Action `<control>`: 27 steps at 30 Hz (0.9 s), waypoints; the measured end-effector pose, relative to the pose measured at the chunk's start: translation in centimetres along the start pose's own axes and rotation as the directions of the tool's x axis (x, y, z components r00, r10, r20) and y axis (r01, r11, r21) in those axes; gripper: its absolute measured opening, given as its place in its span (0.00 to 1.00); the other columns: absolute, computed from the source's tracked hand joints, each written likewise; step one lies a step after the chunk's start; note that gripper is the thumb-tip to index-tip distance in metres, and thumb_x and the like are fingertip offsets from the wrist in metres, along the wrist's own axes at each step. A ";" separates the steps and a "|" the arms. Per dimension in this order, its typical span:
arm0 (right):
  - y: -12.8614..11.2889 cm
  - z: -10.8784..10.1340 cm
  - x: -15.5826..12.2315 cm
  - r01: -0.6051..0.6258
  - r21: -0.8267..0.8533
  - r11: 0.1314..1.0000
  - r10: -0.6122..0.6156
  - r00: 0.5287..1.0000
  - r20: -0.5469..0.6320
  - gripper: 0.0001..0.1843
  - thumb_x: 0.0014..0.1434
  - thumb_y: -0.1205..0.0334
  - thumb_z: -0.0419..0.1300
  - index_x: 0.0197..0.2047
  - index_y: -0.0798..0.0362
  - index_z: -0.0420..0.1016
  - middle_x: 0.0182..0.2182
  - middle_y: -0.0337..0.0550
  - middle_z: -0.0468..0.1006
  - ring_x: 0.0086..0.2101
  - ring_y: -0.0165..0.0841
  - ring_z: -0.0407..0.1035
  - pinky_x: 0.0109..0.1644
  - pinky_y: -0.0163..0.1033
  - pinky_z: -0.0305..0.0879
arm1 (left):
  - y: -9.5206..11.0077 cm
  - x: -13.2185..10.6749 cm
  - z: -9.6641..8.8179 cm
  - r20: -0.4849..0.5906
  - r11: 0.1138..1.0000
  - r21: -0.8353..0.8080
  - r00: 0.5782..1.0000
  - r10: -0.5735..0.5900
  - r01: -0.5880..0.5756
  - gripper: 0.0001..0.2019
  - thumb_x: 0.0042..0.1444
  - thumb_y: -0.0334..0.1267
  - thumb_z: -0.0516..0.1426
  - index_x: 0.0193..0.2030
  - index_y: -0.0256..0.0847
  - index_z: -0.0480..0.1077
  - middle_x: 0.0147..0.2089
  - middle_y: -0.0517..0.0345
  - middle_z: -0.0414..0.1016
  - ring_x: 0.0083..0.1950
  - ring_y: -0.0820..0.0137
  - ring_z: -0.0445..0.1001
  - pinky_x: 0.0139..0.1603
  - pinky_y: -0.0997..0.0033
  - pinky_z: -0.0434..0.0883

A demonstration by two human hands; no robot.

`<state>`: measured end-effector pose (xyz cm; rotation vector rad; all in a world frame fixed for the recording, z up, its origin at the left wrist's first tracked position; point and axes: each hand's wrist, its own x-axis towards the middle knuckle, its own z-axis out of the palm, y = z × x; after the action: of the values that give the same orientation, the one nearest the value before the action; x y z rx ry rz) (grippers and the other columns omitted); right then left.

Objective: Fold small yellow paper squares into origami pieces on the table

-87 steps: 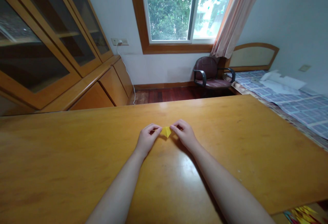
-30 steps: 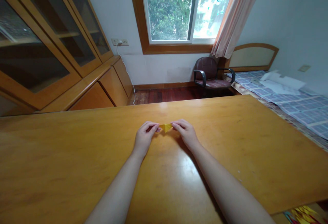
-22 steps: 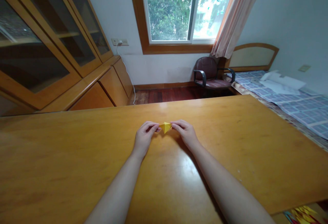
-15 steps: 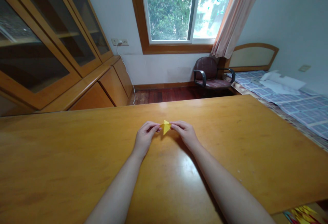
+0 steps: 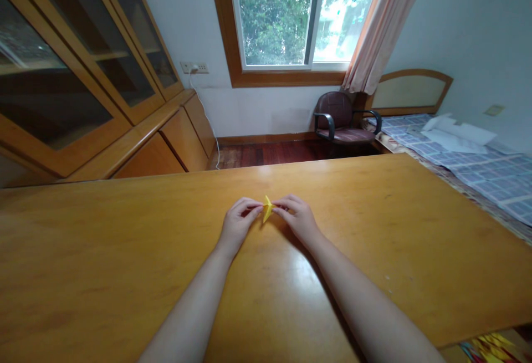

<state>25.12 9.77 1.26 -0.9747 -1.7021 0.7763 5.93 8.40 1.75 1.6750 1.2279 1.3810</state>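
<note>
A small piece of folded yellow paper (image 5: 267, 209) is held between my two hands over the wooden table (image 5: 116, 252). Its outline is narrow, with one point toward the window and another toward me. My left hand (image 5: 239, 220) pinches its left side between thumb and fingertips. On the opposite side, my right hand (image 5: 298, 218) grips it with thumb and fingers pressed together. The parts of the paper under the fingertips are hidden.
Beyond the table stands a dark red armchair (image 5: 338, 119) under the window. A bed with a checked sheet (image 5: 477, 169) lies to the right, and a glass-door cabinet (image 5: 103, 75) lines the left wall. Colourful strips (image 5: 494, 346) show at the lower right, below the table edge.
The folded yellow paper has gone from a broad diamond outline to a narrow one. My right fingers have come slightly closer to my left hand, and both still hold the paper.
</note>
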 end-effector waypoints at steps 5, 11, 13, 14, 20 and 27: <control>-0.4 -0.1 0.0 0.034 -0.052 0.998 -0.034 0.999 -0.002 0.06 0.60 0.59 0.62 0.39 0.48 0.81 0.33 0.43 0.78 0.35 0.35 0.72 0.42 0.40 0.69 | 0.1 0.0 0.0 0.013 0.999 0.041 1.000 0.028 -0.028 0.06 0.57 0.41 0.60 0.35 0.42 0.77 0.35 0.56 0.75 0.39 0.68 0.73 0.40 0.71 0.70; -0.4 -0.2 -0.1 0.091 -0.119 0.989 -0.089 0.996 0.022 0.07 0.62 0.59 0.60 0.39 0.47 0.81 0.34 0.43 0.78 0.36 0.35 0.73 0.43 0.39 0.69 | 0.0 0.0 0.1 0.024 0.996 0.075 0.999 0.042 -0.044 0.07 0.58 0.41 0.60 0.34 0.41 0.76 0.35 0.56 0.74 0.38 0.68 0.73 0.39 0.72 0.70; -0.2 -0.3 -0.2 0.104 -0.165 0.981 -0.100 0.995 0.031 0.08 0.63 0.59 0.60 0.40 0.47 0.81 0.35 0.43 0.78 0.37 0.35 0.72 0.43 0.38 0.68 | 0.0 -0.1 0.1 0.025 0.994 0.096 0.998 0.055 -0.057 0.07 0.59 0.41 0.59 0.34 0.41 0.76 0.35 0.56 0.74 0.38 0.69 0.73 0.39 0.72 0.70; -0.1 -0.3 -0.2 0.112 -0.194 0.975 -0.107 0.994 0.033 0.08 0.63 0.59 0.59 0.40 0.47 0.81 0.35 0.43 0.78 0.37 0.34 0.72 0.43 0.38 0.68 | 0.0 -0.1 0.1 0.027 0.992 0.108 0.998 0.061 -0.064 0.07 0.59 0.41 0.59 0.34 0.41 0.76 0.35 0.56 0.74 0.38 0.69 0.73 0.39 0.72 0.70; 0.4 -0.4 -0.3 0.193 -0.323 0.927 -0.194 0.981 0.027 0.07 0.64 0.60 0.60 0.38 0.48 0.80 0.34 0.43 0.78 0.35 0.33 0.72 0.40 0.35 0.67 | 0.1 -0.1 0.1 0.049 0.986 0.138 0.995 0.085 -0.091 0.07 0.60 0.39 0.59 0.34 0.41 0.76 0.35 0.57 0.74 0.38 0.70 0.73 0.38 0.73 0.70; 0.1 -0.5 -0.3 0.281 -0.432 0.857 -0.269 0.959 0.090 0.08 0.65 0.61 0.58 0.41 0.49 0.79 0.34 0.44 0.78 0.35 0.33 0.71 0.39 0.36 0.66 | 0.2 -0.2 0.1 0.047 0.983 0.148 0.994 0.101 -0.107 0.06 0.61 0.37 0.58 0.35 0.41 0.75 0.36 0.58 0.73 0.39 0.71 0.73 0.39 0.74 0.70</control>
<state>25.66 9.55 1.18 -0.9885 -2.0353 0.2125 6.08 8.18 1.87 1.8854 1.2654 1.3381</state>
